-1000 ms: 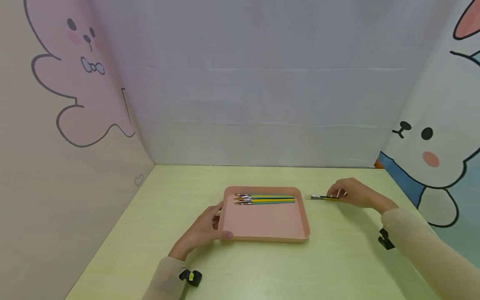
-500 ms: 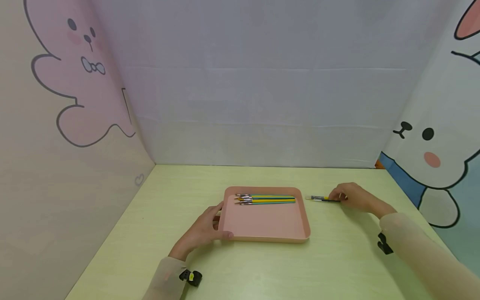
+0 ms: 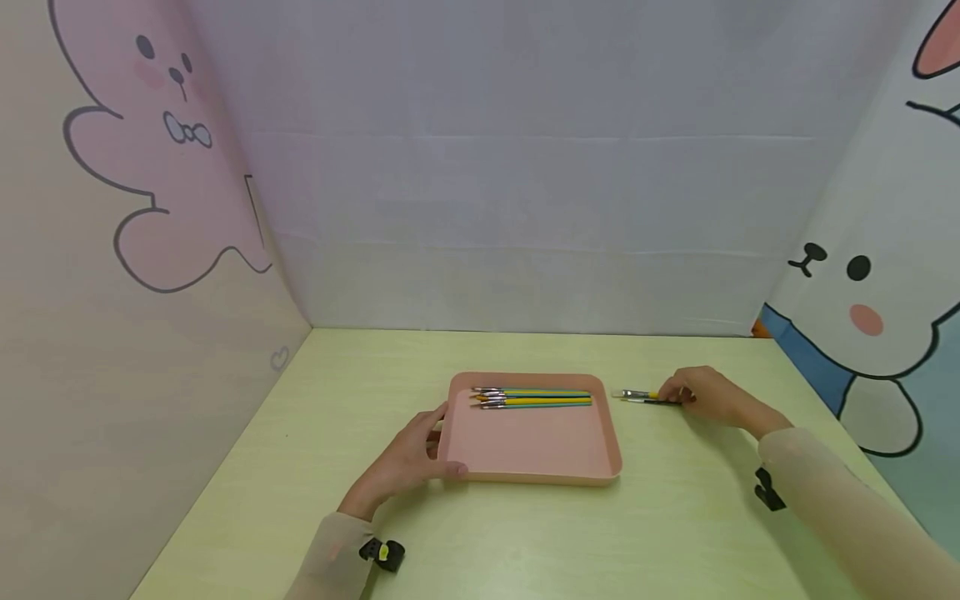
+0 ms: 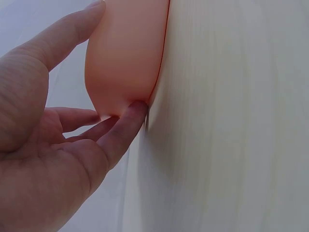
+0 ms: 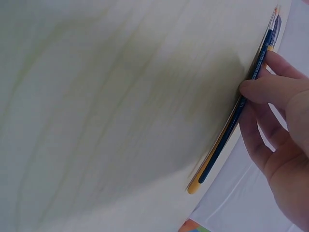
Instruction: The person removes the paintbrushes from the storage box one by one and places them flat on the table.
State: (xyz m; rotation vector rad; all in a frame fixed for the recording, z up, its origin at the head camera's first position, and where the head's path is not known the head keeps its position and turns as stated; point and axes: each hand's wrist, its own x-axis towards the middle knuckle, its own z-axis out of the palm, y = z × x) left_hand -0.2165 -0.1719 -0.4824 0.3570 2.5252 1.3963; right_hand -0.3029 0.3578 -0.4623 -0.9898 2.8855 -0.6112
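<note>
My left hand (image 3: 401,458) grips the left side of a pink tray (image 3: 532,450) near its front corner, the thumb at the front rim. In the left wrist view, fingertips press on the outer wall of the tray (image 4: 128,53). Several thin paintbrushes (image 3: 547,400) with yellow and green-blue handles lie side by side in the tray's back part. To the right of the tray, my right hand (image 3: 712,398) pinches a dark blue paintbrush (image 5: 224,137) and a yellow paintbrush (image 5: 194,186) lying together low over the table. Their bristle ends point toward the tray.
The pale yellow table (image 3: 540,542) ends at a grey-white back sheet (image 3: 525,208). Side sheets with cartoon animals stand left and right. A black wrist device (image 3: 382,554) sits on the left sleeve, another (image 3: 768,490) on the right.
My right hand has lowered slightly toward the near side, and the dark paintbrush now shows in front of the yellow one. The left hand and tray have stayed in place.
</note>
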